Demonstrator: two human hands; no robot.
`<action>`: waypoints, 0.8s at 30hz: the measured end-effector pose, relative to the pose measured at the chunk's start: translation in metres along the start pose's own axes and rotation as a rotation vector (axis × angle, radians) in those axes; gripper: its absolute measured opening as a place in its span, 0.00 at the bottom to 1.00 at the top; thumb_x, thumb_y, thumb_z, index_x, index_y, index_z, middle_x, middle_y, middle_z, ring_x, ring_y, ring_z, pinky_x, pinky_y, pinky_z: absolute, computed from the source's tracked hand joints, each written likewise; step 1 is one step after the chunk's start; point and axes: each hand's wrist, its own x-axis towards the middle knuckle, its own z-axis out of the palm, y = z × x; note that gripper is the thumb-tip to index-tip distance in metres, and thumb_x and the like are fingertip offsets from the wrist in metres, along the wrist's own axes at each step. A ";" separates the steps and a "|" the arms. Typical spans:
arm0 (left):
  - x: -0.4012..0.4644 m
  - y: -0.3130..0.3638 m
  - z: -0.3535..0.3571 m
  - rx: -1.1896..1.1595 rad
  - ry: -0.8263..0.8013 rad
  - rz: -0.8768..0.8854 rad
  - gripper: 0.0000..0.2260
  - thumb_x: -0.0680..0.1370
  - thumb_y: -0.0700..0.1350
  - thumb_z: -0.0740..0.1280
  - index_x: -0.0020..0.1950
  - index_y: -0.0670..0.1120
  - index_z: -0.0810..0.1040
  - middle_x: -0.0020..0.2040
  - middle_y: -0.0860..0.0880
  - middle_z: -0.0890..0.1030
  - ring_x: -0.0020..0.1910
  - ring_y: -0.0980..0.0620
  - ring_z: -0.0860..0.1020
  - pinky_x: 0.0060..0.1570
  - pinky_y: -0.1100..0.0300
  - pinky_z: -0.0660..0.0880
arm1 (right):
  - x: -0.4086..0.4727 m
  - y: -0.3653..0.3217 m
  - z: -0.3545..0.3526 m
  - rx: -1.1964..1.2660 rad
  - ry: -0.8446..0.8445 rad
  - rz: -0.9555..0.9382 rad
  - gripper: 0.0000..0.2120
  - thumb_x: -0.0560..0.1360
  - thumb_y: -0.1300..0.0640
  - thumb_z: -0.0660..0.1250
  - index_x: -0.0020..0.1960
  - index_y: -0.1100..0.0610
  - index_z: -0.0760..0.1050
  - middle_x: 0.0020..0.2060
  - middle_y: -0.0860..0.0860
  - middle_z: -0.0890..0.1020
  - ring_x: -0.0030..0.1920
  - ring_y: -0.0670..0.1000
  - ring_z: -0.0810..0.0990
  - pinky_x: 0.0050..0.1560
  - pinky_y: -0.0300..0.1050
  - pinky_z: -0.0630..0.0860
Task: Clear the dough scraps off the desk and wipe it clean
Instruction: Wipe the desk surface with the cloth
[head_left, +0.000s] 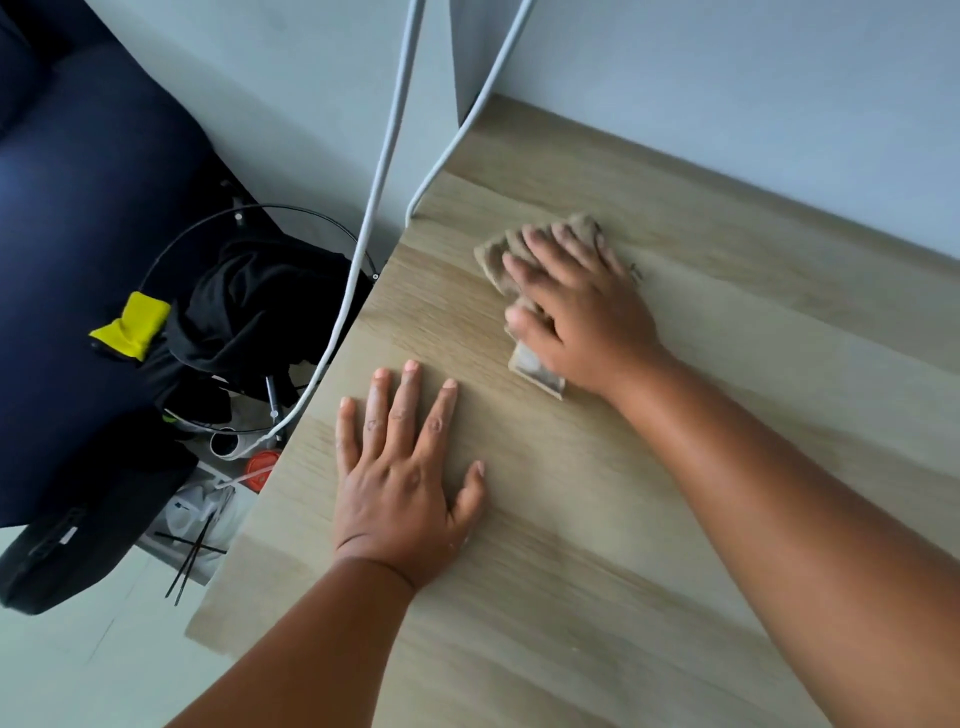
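A light wooden desk (675, 467) fills the right and lower part of the head view. My right hand (576, 306) lies flat on a crumpled beige cloth (496, 257) near the desk's far left corner, with straight fingers pressing it onto the wood. The hand and cloth are slightly blurred. My left hand (402, 475) rests flat on the bare desk near its left edge, fingers spread, holding nothing. I see no dough scraps on the visible desk surface.
Two white cables (374, 208) hang from above past the desk's left edge. Beyond that edge, on the floor, stand a dark blue seat (78, 260), black clothing with a yellow patch (132, 325), an orange lid (262, 467) and plastic bags.
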 end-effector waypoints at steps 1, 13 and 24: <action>0.000 0.000 0.000 0.000 0.003 0.002 0.35 0.79 0.66 0.56 0.84 0.53 0.58 0.85 0.45 0.53 0.84 0.44 0.45 0.80 0.36 0.47 | -0.023 0.005 0.000 -0.004 0.001 -0.013 0.29 0.80 0.39 0.58 0.77 0.50 0.70 0.80 0.53 0.66 0.80 0.59 0.62 0.79 0.64 0.57; 0.000 0.001 0.002 -0.036 0.053 0.003 0.35 0.78 0.64 0.58 0.82 0.52 0.61 0.84 0.45 0.55 0.84 0.43 0.48 0.80 0.36 0.49 | -0.041 0.096 -0.019 -0.005 0.128 0.867 0.30 0.79 0.42 0.53 0.79 0.51 0.65 0.81 0.54 0.62 0.81 0.63 0.57 0.78 0.71 0.50; -0.001 0.005 -0.006 -0.061 0.023 -0.006 0.35 0.77 0.63 0.57 0.82 0.50 0.62 0.84 0.44 0.55 0.84 0.43 0.48 0.80 0.36 0.49 | -0.053 -0.029 0.003 -0.023 0.029 0.263 0.29 0.80 0.42 0.56 0.79 0.49 0.66 0.82 0.52 0.62 0.82 0.59 0.56 0.79 0.65 0.50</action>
